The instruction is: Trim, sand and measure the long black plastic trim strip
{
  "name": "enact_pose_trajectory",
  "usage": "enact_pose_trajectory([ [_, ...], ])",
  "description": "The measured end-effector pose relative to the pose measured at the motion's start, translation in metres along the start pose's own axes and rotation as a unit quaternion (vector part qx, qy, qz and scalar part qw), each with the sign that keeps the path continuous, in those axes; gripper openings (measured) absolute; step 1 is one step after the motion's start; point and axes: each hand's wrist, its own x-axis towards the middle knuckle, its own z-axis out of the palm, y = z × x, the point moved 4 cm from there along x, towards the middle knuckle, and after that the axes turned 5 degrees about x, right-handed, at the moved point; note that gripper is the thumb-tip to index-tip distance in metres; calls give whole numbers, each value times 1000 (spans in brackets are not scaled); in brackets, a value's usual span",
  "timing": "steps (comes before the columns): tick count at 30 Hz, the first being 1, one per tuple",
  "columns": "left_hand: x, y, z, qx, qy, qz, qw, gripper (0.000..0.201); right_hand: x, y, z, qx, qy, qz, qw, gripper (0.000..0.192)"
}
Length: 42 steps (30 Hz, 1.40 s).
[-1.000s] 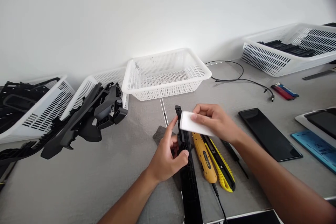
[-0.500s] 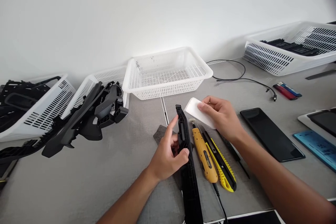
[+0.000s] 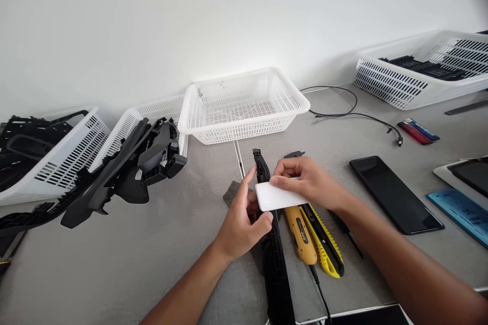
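Observation:
My left hand [image 3: 241,227] is closed around a long black plastic trim part [image 3: 277,269], which stretches from the bottom edge up past my fingers. In my right hand [image 3: 305,180] is a flat white rectangular pad [image 3: 280,195], pinched between thumb and fingers. The pad lies across the upper stretch of the black part, close to my left thumb; whether it presses on it I cannot tell. Just right of the part are a yellow corded handheld tool [image 3: 301,236] and a yellow-and-black utility knife [image 3: 324,244]. Their upper ends are hidden by the pad and my right hand.
A white basket [image 3: 244,129] stands behind my hands. Baskets at left [image 3: 72,167] and far right [image 3: 392,86] hold black plastic parts. A black phone [image 3: 394,195], a blue item [image 3: 461,213], a red-and-blue item [image 3: 417,132] and a black cable [image 3: 354,106] lie on the right.
My right hand has brought the white pad left and down, from beside the black part to across it. My left hand keeps its hold, almost unmoved.

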Motion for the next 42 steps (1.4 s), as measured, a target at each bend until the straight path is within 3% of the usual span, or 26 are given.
enact_pose_trajectory([
  [3, 0, 0, 0, 9, 2, -7, 1000, 100, 0, -2, -6, -5, 51, -11, 999, 53],
  [7, 1, -1, 0, -4, 1, 0, 1000, 100, 0, -2, -8, -9, 25, -8, 1000, 53],
  [10, 2, -3, -1, -17, 10, -6, 1000, 103, -1, -4, -14, 0, 77, -26, 997, 52],
  [15, 3, -3, -2, -25, 14, -7, 1000, 101, 0, -2, -4, 7, 16, -22, 1000, 51],
  [19, 2, -2, -1, -33, 4, -14, 999, 103, -1, -3, -12, 59, 111, -40, 991, 55],
  [24, 1, -2, 1, -19, -7, -14, 1000, 102, -1, 0, -14, 45, 120, -27, 991, 57],
  [27, 0, -3, 1, -17, -12, -19, 1000, 102, -4, -1, -20, 30, 236, -34, 971, 55],
  [28, 0, -3, 2, -18, -14, -21, 1000, 102, -5, -1, -20, 34, 249, -35, 967, 55],
  [32, 0, -3, 1, -14, -10, -22, 1000, 102, 0, 0, -10, 36, 140, -9, 990, 56],
  [33, 0, -3, 1, -14, -7, -24, 1000, 102, 0, 1, -12, 31, 145, -4, 989, 56],
  [37, 1, -2, 1, -17, -10, -30, 999, 105, -4, 2, -26, 49, 272, -8, 961, 57],
  [41, 1, -2, 1, -15, -2, -22, 1000, 103, 1, 2, -11, 28, 139, -8, 990, 60],
  [42, 2, -2, 1, -15, 2, -20, 1000, 102, 2, 2, -10, 15, 141, -12, 990, 61],
])
